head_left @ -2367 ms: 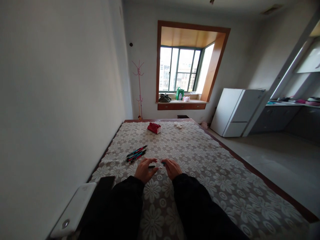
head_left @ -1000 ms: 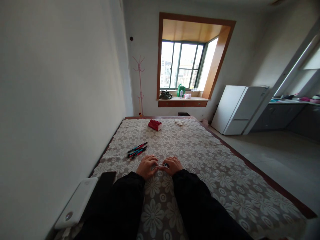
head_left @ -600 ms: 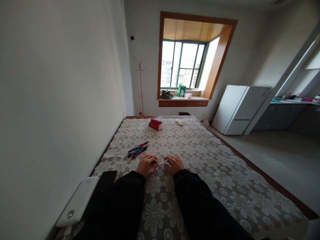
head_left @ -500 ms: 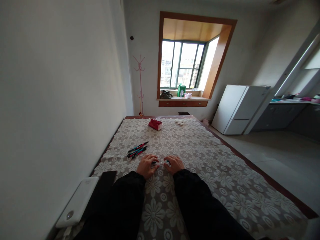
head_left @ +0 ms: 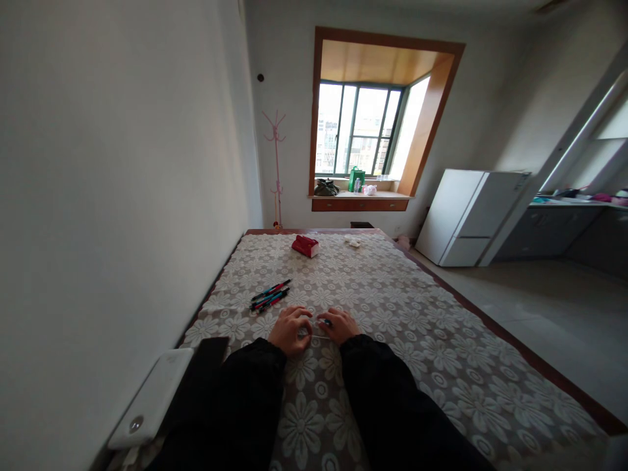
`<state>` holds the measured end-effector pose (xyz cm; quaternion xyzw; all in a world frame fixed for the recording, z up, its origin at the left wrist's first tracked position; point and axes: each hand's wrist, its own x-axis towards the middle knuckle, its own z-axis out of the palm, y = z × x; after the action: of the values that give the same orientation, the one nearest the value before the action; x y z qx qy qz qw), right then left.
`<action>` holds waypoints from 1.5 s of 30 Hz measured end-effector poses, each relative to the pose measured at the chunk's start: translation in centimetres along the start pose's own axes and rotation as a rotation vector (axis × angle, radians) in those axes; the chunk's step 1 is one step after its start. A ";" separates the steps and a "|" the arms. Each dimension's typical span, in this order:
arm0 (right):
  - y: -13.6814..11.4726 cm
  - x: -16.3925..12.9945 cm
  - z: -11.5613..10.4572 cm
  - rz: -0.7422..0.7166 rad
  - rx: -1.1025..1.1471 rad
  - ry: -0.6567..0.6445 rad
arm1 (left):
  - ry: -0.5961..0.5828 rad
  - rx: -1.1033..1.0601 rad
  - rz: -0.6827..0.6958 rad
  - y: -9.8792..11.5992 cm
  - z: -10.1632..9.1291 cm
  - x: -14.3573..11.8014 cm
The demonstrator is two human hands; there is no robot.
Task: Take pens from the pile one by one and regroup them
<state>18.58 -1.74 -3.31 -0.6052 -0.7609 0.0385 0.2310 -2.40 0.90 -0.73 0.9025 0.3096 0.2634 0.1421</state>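
Observation:
Over the middle of the tablecloth my left hand (head_left: 290,331) is closed, with thumb and forefinger curled together. Close by on its right, my right hand (head_left: 342,326) is also closed, its fingers bent inward. A thin white strand (head_left: 320,337) stretches between the two hands, its left end at my left fingertips. Something small and dark blue (head_left: 328,322) shows inside the right hand's grip; most of it is hidden by the fingers. Beyond my left hand lies a small pile of pens (head_left: 269,297) in black, red and blue.
A red tissue pack (head_left: 305,246) and a crumpled white item (head_left: 352,241) lie toward the far end of the flowered tablecloth (head_left: 392,360). At near left are a white power bank (head_left: 152,396) and a flat black object (head_left: 199,373), beside the wall.
Both hands have stayed in nearly the same place, while their fingers have curled further inward. The white strand now shows as a straight line between them; before, small white bits showed at the fingertips.

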 end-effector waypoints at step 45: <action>-1.9 -0.6 -0.7 -0.219 0.080 0.047 | 0.166 -0.073 0.008 -0.1 -0.2 0.3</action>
<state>17.24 -2.98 -2.28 -0.5096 -0.8146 0.0291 0.2755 -2.34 1.16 -0.49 0.8731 0.3068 0.3490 0.1476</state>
